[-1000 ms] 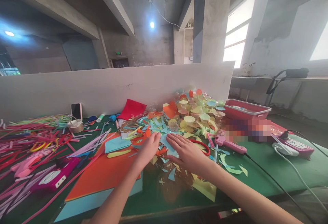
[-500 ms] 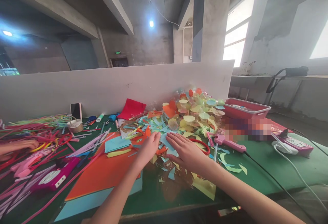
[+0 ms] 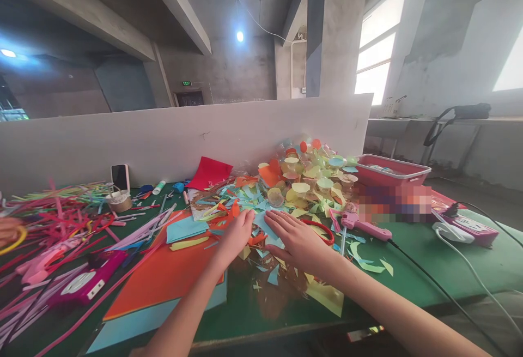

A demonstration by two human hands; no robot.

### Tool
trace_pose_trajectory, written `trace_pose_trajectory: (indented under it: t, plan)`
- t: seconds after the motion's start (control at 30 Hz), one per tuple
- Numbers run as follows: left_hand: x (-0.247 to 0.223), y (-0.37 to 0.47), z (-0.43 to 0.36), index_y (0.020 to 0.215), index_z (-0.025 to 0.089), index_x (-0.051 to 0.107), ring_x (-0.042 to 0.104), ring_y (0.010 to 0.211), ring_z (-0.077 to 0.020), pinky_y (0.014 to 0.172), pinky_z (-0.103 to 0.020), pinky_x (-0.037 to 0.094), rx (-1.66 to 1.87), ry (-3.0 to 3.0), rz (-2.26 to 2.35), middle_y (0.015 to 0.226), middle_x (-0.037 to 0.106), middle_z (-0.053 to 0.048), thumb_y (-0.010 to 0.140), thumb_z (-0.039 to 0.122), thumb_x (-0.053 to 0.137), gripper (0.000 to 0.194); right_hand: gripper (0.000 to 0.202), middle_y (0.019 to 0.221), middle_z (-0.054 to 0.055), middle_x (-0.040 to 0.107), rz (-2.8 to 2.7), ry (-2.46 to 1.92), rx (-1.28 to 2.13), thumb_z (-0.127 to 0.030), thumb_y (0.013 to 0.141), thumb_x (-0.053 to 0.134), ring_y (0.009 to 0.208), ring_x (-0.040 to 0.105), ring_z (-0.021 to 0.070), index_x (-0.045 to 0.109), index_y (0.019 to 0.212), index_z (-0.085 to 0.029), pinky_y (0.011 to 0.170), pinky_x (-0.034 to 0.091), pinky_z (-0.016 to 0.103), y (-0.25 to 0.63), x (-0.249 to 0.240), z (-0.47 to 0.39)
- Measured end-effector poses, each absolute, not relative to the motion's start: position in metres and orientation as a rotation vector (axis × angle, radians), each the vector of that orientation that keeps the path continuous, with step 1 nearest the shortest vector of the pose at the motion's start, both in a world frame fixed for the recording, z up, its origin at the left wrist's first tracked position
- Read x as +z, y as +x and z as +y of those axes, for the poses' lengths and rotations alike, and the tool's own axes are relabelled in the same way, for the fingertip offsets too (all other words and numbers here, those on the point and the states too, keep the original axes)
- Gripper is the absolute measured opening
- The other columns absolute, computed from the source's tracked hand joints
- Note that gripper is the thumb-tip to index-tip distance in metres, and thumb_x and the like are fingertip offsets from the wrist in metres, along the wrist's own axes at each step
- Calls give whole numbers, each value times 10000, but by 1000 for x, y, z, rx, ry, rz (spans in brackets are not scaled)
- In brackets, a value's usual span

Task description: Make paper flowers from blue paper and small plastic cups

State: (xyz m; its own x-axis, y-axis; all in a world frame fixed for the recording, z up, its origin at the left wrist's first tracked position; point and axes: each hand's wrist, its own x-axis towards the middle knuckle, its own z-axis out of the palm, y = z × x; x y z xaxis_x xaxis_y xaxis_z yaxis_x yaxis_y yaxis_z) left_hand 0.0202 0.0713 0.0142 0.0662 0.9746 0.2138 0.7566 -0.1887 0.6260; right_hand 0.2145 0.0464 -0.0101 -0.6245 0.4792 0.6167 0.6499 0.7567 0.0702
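Observation:
A small piece of light blue paper (image 3: pixel 265 224) lies between my two hands, over a litter of cut scraps. My left hand (image 3: pixel 240 231) is at its left edge, fingers drawn together and closed on the paper; the fingertips are partly hidden. Flat across the right side of the same piece rests my right hand (image 3: pixel 291 233), its fingers stretched out. Just beyond my right hand is a red ring-shaped handle (image 3: pixel 322 231). Left of my left hand, folded blue paper (image 3: pixel 187 229) sits on large orange sheets (image 3: pixel 163 270).
Behind the scraps rises a heap of clear cups with paper discs (image 3: pixel 302 188). A pink glue gun (image 3: pixel 368 228) with its cord lies right, near a red bin (image 3: pixel 392 174). Pipe cleaners (image 3: pixel 81 210) and a magenta power strip (image 3: pixel 90 278) occupy the left. Another person's hand (image 3: pixel 10 231) holds a yellow ring.
My hands and the blue paper stay nearly in place. At the far left, the other person's hand has moved left and lifted a yellow ring from the pipe cleaners.

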Motion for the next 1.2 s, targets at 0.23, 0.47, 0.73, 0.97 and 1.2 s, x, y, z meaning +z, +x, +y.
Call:
trace_pose_trajectory:
  t: [0.23, 0.47, 0.73, 0.97, 1.2]
  plan:
    - [13, 18, 76, 879, 212, 562, 648, 889, -206, 725, -268, 423, 857, 2018, 1770, 930, 687, -84, 968, 289, 341, 250, 551, 1406, 179, 535, -2339, -837, -393, -441, 969, 495, 1320, 484, 294, 482, 1395, -92, 1086, 442, 469, 216, -11, 48]
    - [14, 19, 73, 740, 227, 484, 554, 634, -167, 593, -247, 368, 833, 2032, 1808, 669, 567, 1, 969, 300, 330, 285, 547, 1411, 190, 524, -2333, -828, -384, -441, 987, 447, 1318, 485, 306, 499, 1373, -57, 1082, 446, 474, 218, -11, 48]
    - [15, 22, 72, 719, 224, 454, 519, 621, -154, 593, -250, 356, 822, 2081, 1763, 665, 543, 5, 955, 273, 322, 275, 556, 1417, 192, 517, -2333, -843, -352, -433, 983, 458, 1325, 476, 305, 486, 1382, -45, 1093, 434, 475, 220, -12, 50]
    - [10, 22, 71, 822, 223, 518, 585, 705, -162, 627, -251, 438, 803, 2190, 1581, 726, 591, 11, 931, 290, 368, 198, 556, 1430, 200, 497, -2327, -878, -334, -390, 977, 474, 1340, 459, 297, 468, 1390, -18, 1117, 407, 450, 224, -10, 48]
    - [3, 25, 70, 1006, 233, 572, 529, 1141, -199, 1003, -342, 428, 801, 2383, 1329, 1100, 590, -50, 841, 159, 495, 196, 553, 1442, 228, 469, -2222, -1006, -216, -334, 952, 507, 1345, 447, 314, 437, 1414, -39, 1085, 434, 486, 229, -19, 54]
